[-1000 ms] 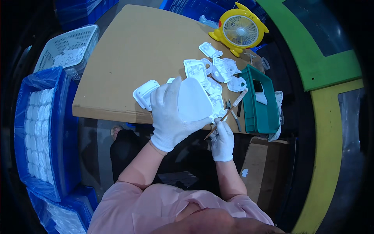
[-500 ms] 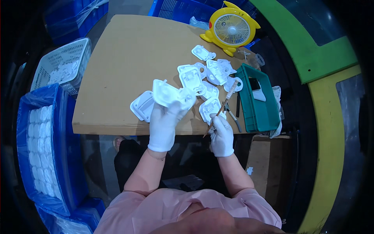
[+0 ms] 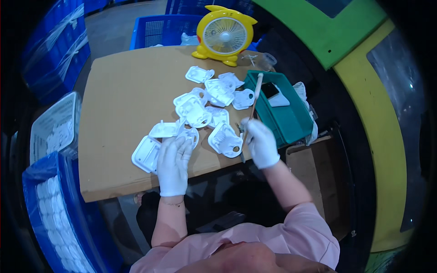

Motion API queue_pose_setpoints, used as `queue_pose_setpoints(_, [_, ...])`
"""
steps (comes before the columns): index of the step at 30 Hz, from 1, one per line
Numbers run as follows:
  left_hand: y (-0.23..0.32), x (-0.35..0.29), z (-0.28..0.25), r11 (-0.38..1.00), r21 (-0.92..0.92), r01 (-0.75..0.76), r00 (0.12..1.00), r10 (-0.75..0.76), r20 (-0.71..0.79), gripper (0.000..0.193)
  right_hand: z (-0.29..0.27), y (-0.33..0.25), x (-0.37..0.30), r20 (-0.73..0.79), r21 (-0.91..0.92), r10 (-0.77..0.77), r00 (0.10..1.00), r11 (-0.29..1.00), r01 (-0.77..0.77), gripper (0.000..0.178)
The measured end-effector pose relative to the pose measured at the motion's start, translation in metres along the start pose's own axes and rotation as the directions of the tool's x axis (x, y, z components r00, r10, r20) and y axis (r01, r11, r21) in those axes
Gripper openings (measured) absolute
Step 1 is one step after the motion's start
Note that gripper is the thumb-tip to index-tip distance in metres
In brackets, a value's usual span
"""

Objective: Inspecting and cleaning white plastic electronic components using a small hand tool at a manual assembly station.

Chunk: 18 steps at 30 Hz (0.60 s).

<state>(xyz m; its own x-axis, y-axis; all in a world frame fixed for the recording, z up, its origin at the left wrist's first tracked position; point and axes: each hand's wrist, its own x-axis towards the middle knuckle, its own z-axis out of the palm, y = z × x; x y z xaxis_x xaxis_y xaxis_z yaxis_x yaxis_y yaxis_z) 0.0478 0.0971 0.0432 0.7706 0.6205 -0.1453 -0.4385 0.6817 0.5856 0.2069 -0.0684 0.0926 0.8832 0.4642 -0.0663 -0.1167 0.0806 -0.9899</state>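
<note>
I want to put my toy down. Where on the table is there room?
The brown table is bare on its left half, left of the white plastic parts. It is crowded between those parts, the yellow fan and the green bin.

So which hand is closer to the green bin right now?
Right. The right hand, gripping a thin stick, sits just beside the green bin. The left hand rests on white plastic parts, farther left.

A brown cardboard-topped table (image 3: 118, 91) carries scattered white plastic shells (image 3: 200, 111), a yellow fan (image 3: 224, 34) and a green bin (image 3: 284, 116).
</note>
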Motion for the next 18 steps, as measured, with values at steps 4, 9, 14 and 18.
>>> queue_pose_setpoints(4, [-0.003, 0.0, 0.005, 0.997, -0.055, 0.046, 0.997, -0.049, -0.057, 0.03, -0.043, -0.039, 0.082, -0.17, -0.16, -0.162, 0.972, 0.978, 0.135, 0.018])
queue_pose_setpoints(9, [-0.01, 0.002, 0.012, 1.0, -0.004, -0.003, 0.998, 0.003, -0.07, 0.046, -0.125, -0.069, 0.231, -0.204, -0.872, -0.513, 0.834, 0.482, 0.083, 0.032])
queue_pose_setpoints(14, [-0.014, 0.004, 0.018, 0.998, 0.049, -0.027, 0.984, 0.035, -0.175, 0.037, -0.122, -0.078, 0.313, -0.259, -0.965, -0.396, 0.881, 0.137, -0.222, 0.033])
queue_pose_setpoints(18, [-0.024, -0.001, 0.013, 0.988, 0.144, -0.05, 0.969, 0.083, -0.233, 0.047, -0.104, -0.058, 0.368, -0.277, -0.949, -0.348, 0.896, -0.047, -0.311, 0.032])
